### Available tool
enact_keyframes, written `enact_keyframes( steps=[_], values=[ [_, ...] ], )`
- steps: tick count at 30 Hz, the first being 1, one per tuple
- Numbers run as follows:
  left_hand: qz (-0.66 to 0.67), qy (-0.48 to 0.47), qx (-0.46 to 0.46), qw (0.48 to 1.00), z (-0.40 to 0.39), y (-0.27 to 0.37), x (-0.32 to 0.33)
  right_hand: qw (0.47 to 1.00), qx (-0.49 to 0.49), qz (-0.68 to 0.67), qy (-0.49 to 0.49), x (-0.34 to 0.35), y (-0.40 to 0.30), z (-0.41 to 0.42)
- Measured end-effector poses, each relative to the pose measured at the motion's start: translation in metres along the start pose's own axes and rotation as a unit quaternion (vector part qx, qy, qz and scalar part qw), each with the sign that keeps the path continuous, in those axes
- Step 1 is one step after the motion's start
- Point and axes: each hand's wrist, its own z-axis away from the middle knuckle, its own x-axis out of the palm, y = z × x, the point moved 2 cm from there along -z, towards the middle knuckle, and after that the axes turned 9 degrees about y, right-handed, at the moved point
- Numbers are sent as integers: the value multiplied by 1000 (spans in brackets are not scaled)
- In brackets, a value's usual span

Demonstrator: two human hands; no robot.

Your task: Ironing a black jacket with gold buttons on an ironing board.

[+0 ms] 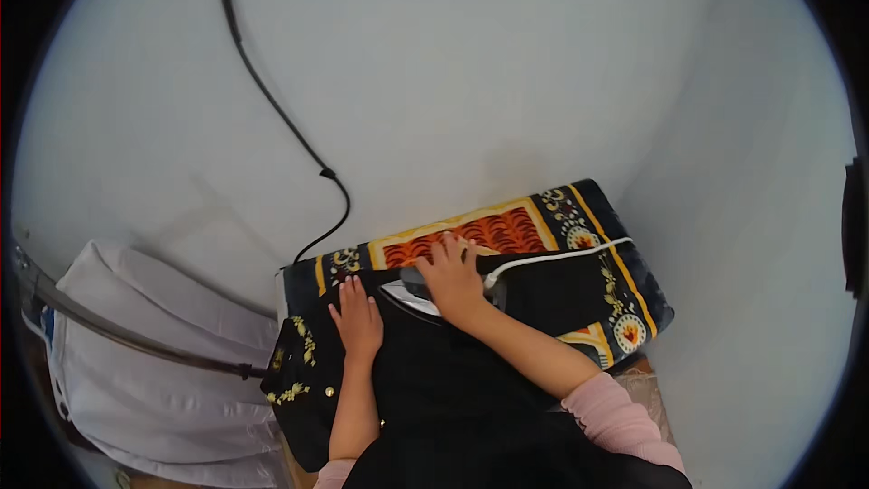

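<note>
A black garment (421, 360) with yellow embroidery and a button lies spread over a patterned padded cloth (475, 231). My right hand (453, 280) grips the top of a clothes iron (411, 295), whose pointed tip faces left on the black fabric; my fingers hide most of its handle. A white cord (557, 258) runs from the iron's rear to the right. My left hand (358, 326) lies flat on the garment, left of the iron's tip, with fingers apart and nothing held.
A black cable (285, 115) hangs along the pale wall (475, 68) down to the cloth's upper left corner. White garments (170, 367) hang at the left beside a dark curved rail (136, 339). Another wall stands close on the right.
</note>
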Motion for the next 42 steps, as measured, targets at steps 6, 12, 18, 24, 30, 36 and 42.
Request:
enact_keyframes(
  steps=[6, 12, 18, 24, 30, 36, 42],
  values=[
    [-10, -59, -63, 996, -4, 7, -9, 997, -47, -8, 68, 1, 17, 3],
    [-40, -76, -60, 994, -4, 8, -10, 999, -22, 43, 3, -40, 89, 39],
    [-42, -79, -58, 994, -4, 11, -17, 971, 120, 208, 20, -92, 193, 99],
    [-66, -113, -69, 989, -6, 22, -28, 897, 276, 345, -12, -117, 248, 120],
    [142, -78, 204, 966, -5, 115, -25, 902, 304, 306, -24, -106, 273, 114],
    [47, -181, 279, 942, 22, 130, 32, 931, 272, 229, -83, -124, 247, 115],
    [41, -189, 287, 938, 23, 134, 35, 894, 381, 178, -153, -128, 249, 92]
  ],
)
